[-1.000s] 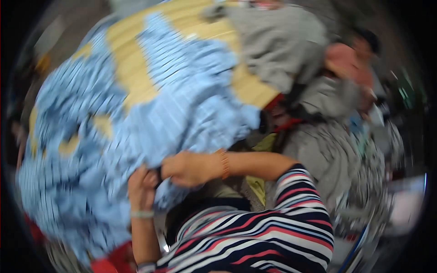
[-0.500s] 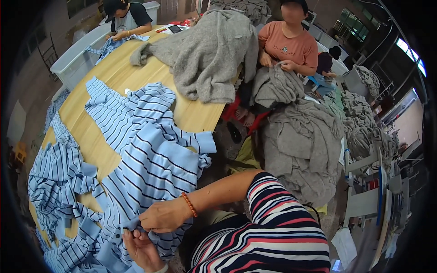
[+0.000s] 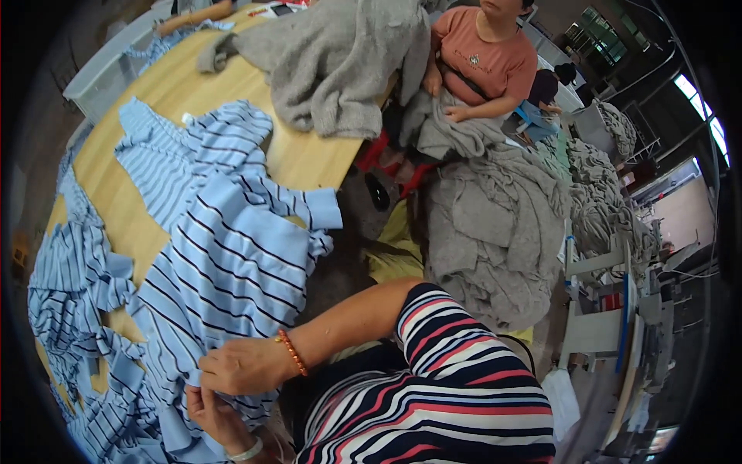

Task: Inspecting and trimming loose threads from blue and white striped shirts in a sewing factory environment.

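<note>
A light blue knit sweater (image 3: 224,255) with dark and white stripes lies across the table, its near end drawn toward me. My right hand (image 3: 243,366), with a beaded bracelet at the wrist, is closed in a pinch on the sweater's near edge. Just below it, my left hand (image 3: 218,417) has thumb and fingers pressed together on the same edge, the two sets of fingertips nearly touching. Whether anything small sits between the fingertips is hidden.
More striped sweaters (image 3: 73,271) lie heaped along the table's left side. A grey knit garment (image 3: 332,69) covers the far part of the wooden table (image 3: 309,166). To the right, a co-worker (image 3: 487,69) handles grey knitwear beside a large grey pile (image 3: 491,240).
The whole view has shifted, so the table and sweater sit further up and left. My hands stay together at the sweater's edge. The co-worker's hands have moved apart on the grey knitwear.
</note>
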The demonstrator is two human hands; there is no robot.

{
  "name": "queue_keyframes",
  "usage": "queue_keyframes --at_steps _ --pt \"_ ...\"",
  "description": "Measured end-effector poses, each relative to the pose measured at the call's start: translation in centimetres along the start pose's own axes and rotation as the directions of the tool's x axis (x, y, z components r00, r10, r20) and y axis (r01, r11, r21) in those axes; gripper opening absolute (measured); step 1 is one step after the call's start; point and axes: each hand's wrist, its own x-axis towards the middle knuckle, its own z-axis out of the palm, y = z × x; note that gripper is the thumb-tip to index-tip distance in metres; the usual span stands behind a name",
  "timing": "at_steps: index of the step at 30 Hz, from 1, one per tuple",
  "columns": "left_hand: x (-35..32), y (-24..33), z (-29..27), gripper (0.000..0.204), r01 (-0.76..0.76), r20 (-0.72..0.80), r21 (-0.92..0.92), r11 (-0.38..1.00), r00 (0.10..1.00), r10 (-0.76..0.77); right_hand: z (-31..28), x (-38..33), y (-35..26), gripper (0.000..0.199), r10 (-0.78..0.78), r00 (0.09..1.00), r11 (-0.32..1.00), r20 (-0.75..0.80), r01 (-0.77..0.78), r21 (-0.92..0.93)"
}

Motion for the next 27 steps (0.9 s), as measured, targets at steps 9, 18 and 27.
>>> queue_keyframes --at_steps 9,18,27 --pt "1.1 -0.4 -1.9 0.009 0.115 0.039 0.07 0.991 0.992 -0.118 1.2 -0.7 1.7 0.011 0.043 0.999 0.999 0.032 -0.043 -0.01" --pt "-0.6 2.4 1.7 0.018 -0.1 0.162 0.35 0.931 0.986 0.045 1.4 -0.7 3.0 0.011 0.047 0.994 0.974 0.103 -0.068 0.216" --pt "0.4 3.1 2.4 0.035 -0.278 0.155 0.818 0.504 0.95 0.272 0.7 0.0 3.4 0.011 0.056 0.957 0.993 0.284 -0.084 0.085"
